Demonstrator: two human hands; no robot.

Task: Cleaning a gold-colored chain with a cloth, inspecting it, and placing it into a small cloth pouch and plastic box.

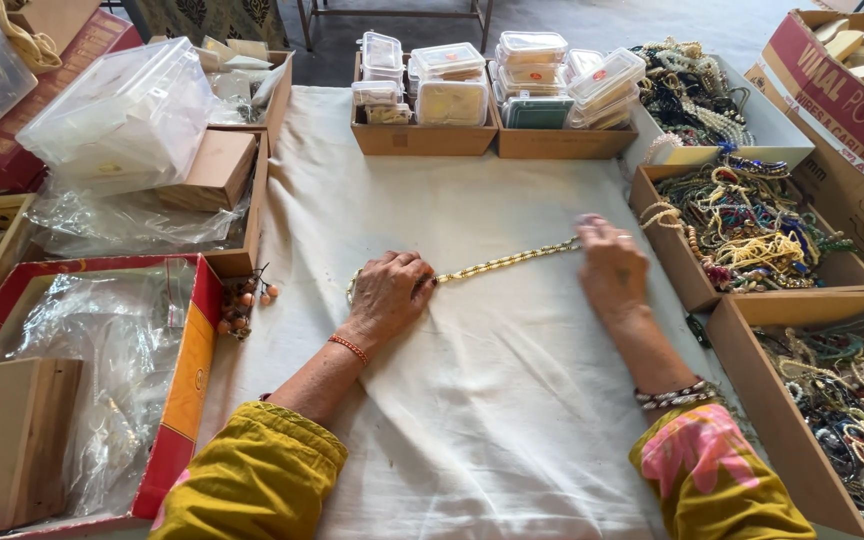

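Here the left hand [389, 292] presses curled fingers on one end of a bead strand [505, 261] stretched across the white cloth [472, 420]; the right hand [610, 268] pinches the other end. Three trays [742, 340] of tangled beads stand right, two boxes [422, 138] of lidded tubs behind, orange beads [242, 300] left.

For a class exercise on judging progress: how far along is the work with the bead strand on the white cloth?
Done: the strand lies stretched straight on the cloth. In hand: the left hand pins one end and the right hand holds the other. Left: the boxes of tangled necklaces at the right remain heaped and unsorted.
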